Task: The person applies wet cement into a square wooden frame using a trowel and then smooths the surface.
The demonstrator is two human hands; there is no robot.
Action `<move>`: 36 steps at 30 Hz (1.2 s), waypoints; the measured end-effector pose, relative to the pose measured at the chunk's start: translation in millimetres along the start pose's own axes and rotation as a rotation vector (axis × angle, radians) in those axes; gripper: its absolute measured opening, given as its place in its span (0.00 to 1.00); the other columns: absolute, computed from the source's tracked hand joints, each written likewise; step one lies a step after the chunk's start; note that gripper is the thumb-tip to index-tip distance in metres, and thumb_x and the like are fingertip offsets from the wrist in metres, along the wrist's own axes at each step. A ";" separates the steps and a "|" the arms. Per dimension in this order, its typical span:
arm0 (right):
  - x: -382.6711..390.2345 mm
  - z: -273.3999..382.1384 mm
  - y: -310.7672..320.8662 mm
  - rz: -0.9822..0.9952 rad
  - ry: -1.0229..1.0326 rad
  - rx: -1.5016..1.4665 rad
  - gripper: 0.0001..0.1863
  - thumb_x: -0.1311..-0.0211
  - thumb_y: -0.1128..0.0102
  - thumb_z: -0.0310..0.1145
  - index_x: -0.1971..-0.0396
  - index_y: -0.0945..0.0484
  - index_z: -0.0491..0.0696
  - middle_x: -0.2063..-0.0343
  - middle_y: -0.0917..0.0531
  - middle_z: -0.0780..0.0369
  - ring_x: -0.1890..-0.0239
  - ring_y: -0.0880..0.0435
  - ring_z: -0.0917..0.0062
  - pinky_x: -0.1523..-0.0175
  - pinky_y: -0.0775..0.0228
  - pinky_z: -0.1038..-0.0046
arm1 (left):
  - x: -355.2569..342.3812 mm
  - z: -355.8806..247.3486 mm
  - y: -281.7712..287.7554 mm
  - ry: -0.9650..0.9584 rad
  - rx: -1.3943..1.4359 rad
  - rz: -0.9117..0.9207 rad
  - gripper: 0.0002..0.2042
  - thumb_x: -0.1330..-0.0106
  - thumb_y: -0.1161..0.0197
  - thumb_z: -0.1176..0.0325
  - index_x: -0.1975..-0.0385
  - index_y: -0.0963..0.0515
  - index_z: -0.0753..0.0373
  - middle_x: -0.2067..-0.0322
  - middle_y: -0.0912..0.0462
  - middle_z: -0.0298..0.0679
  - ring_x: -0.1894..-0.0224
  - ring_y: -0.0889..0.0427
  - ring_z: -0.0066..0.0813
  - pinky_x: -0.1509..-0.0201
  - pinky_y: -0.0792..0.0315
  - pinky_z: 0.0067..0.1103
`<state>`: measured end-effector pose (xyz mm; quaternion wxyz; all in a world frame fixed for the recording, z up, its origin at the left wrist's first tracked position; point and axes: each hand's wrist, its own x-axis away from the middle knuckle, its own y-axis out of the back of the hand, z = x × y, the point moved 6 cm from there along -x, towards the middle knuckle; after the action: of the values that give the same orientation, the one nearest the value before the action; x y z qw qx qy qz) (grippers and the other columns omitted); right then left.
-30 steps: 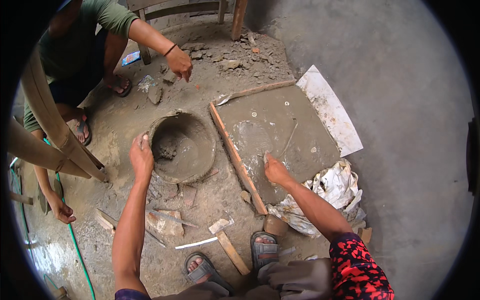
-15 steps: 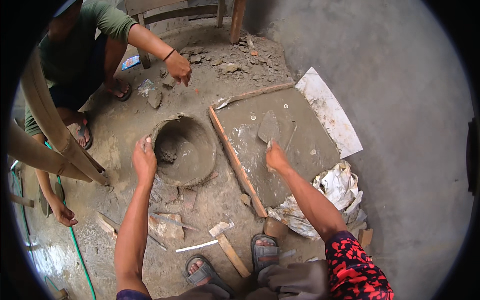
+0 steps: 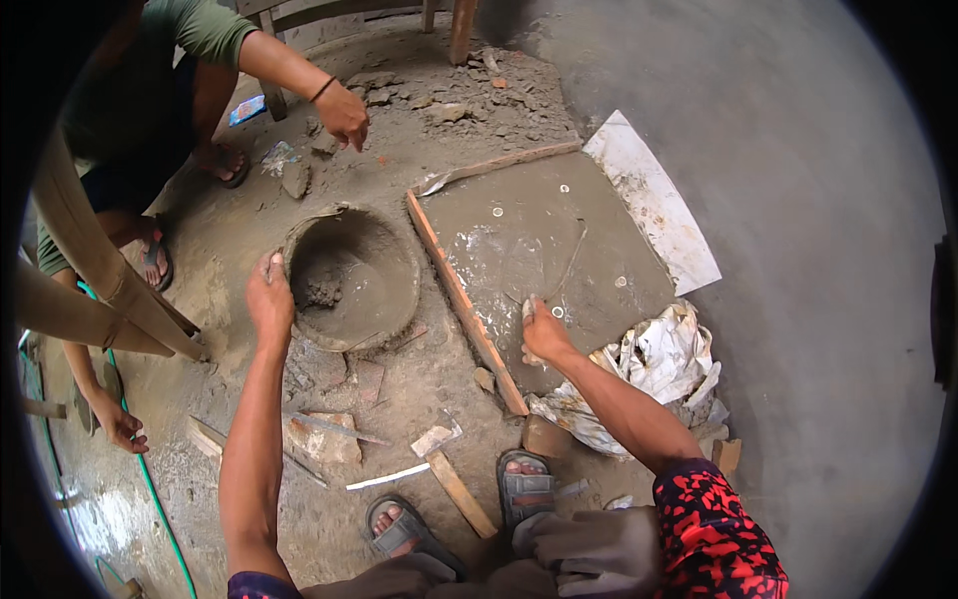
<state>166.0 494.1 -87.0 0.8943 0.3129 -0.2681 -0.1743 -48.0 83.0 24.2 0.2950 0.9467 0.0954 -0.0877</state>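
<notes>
My left hand (image 3: 270, 301) grips the left rim of a mortar-caked bucket (image 3: 391, 299), tilted so that its inside shows. A clump of wet mortar (image 3: 319, 288) lies at the bottom. My right hand (image 3: 544, 334) is closed round a trowel's handle, low over the near part of a wet cement slab (image 3: 589, 245); the blade is turned edge-on and barely shows. Several small pale rings are set in the slab, and a thin bent wire (image 3: 571, 258) sticks up from it. Wooden strips (image 3: 469, 304) border its left and far sides.
A co-worker (image 3: 130, 100) squats at the far left, one hand (image 3: 344, 117) held out beyond the bucket. Bamboo poles (image 3: 105, 240) and a green hose (image 3: 160, 499) are on the left. A white board (image 3: 654, 205) and crumpled sack (image 3: 669, 354) flank the slab. A hammer (image 3: 461, 494) lies by my feet.
My right hand has drawn nearer to me over the slab, and the trowel has turned from blade flat in view to edge-on. My left hand stays on the bucket's rim.
</notes>
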 end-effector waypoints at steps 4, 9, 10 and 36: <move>40.7 38.1 13.8 0.121 -0.312 -0.588 0.29 0.32 0.59 0.32 0.32 0.49 0.49 0.58 0.24 0.51 0.75 0.22 0.68 0.75 0.25 0.64 | 3.5 0.1 8.8 -0.029 -0.020 -0.013 0.18 0.31 0.48 0.60 0.52 0.23 0.69 0.56 0.19 0.53 0.52 0.21 0.48 0.46 0.32 0.31; 57.4 47.0 84.2 0.069 -0.180 -0.571 0.29 0.31 0.57 0.35 0.32 0.49 0.53 0.57 0.25 0.55 0.76 0.24 0.68 0.73 0.25 0.64 | 0.9 13.0 9.9 0.028 -0.070 -0.009 0.18 0.30 0.49 0.60 0.52 0.23 0.67 0.57 0.19 0.52 0.52 0.21 0.47 0.46 0.32 0.31; 55.8 44.5 108.1 -0.011 -0.142 -0.509 0.28 0.32 0.54 0.36 0.33 0.45 0.51 0.56 0.24 0.53 0.73 0.21 0.65 0.68 0.23 0.62 | -3.6 18.1 10.4 0.035 -0.034 -0.008 0.17 0.30 0.49 0.60 0.52 0.23 0.66 0.57 0.19 0.52 0.52 0.21 0.46 0.47 0.32 0.30; -25.8 -51.3 118.0 0.127 0.358 0.464 0.25 0.36 0.52 0.35 0.39 0.35 0.47 0.46 0.26 0.45 0.46 0.25 0.52 0.40 0.35 0.61 | -4.9 6.4 -2.5 -0.010 0.039 0.043 0.19 0.28 0.51 0.60 0.51 0.25 0.71 0.57 0.19 0.47 0.54 0.22 0.35 0.45 0.33 0.27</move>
<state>192.6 618.1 -53.4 0.8412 0.5172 -0.1577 0.0061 -54.0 80.7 18.7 0.2789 0.9536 0.0717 -0.0877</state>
